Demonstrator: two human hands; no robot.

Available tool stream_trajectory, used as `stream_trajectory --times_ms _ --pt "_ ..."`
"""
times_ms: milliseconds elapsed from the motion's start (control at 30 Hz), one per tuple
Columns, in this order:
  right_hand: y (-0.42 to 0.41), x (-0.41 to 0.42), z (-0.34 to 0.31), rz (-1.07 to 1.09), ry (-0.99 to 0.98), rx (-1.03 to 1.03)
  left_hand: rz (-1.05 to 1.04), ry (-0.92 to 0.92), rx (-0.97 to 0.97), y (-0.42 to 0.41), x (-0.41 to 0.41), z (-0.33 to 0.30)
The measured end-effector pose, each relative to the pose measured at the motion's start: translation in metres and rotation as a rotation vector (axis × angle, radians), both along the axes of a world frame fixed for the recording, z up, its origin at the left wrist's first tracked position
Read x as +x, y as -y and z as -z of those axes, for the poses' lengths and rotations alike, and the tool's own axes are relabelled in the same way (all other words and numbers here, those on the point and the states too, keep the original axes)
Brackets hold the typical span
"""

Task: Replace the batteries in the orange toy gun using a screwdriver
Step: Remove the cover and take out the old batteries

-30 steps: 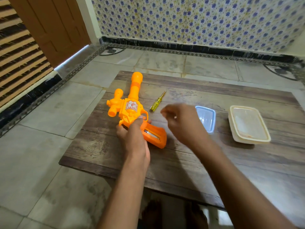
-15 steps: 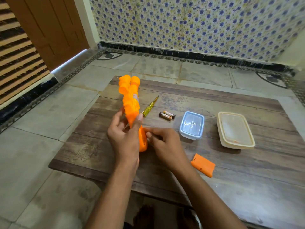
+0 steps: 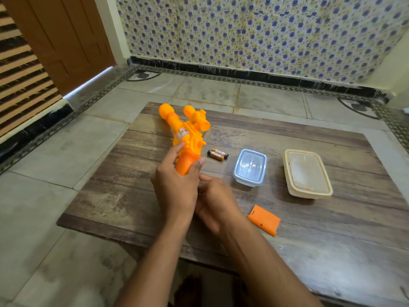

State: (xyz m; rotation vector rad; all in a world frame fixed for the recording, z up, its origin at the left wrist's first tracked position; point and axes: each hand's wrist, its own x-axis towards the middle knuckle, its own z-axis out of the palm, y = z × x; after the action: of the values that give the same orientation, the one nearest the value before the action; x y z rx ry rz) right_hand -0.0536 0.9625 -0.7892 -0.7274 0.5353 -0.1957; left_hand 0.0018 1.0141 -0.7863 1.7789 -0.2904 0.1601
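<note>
My left hand [image 3: 177, 185] grips the handle of the orange toy gun [image 3: 188, 134] and holds it tilted above the wooden table [image 3: 124, 196], barrel pointing away to the far left. My right hand [image 3: 218, 203] is pressed against the left hand at the base of the handle. Its thumb points toward the gun and its fingers are hidden, so its hold is unclear. Two dark batteries [image 3: 218, 154] lie side by side just right of the gun. The orange battery cover [image 3: 263, 220] lies loose on the table to the right of my right wrist. The screwdriver is hidden behind the gun.
A small clear container with a blue lid [image 3: 250, 167] stands right of the batteries. A larger cream container [image 3: 307, 173] stands farther right. The low table stands on a tiled floor, with a patterned wall behind and a brown door at the far left.
The gun was lifted off the table and turned in my left hand. My right hand came in to the handle's base. The batteries and the cover now show on the table.
</note>
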Motion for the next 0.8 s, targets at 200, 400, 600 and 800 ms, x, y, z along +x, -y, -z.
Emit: stream_trajectory --times_ms 200,400,600,800 --pt "0.000 -0.001 -0.003 0.026 0.010 0.056 -0.002 0.037 0.090 0.003 -0.002 0.001" --pt "-0.001 0.001 0.000 0.085 -0.071 0.072 -0.014 0.106 0.133 0.003 -0.007 -0.004" --pt "0.000 -0.003 -0.003 0.041 -0.014 0.125 -0.028 0.091 0.107 0.002 -0.004 -0.002" --pt "0.002 -0.006 -0.010 -0.012 -0.006 0.076 -0.047 0.082 0.078 -0.001 -0.005 -0.007"
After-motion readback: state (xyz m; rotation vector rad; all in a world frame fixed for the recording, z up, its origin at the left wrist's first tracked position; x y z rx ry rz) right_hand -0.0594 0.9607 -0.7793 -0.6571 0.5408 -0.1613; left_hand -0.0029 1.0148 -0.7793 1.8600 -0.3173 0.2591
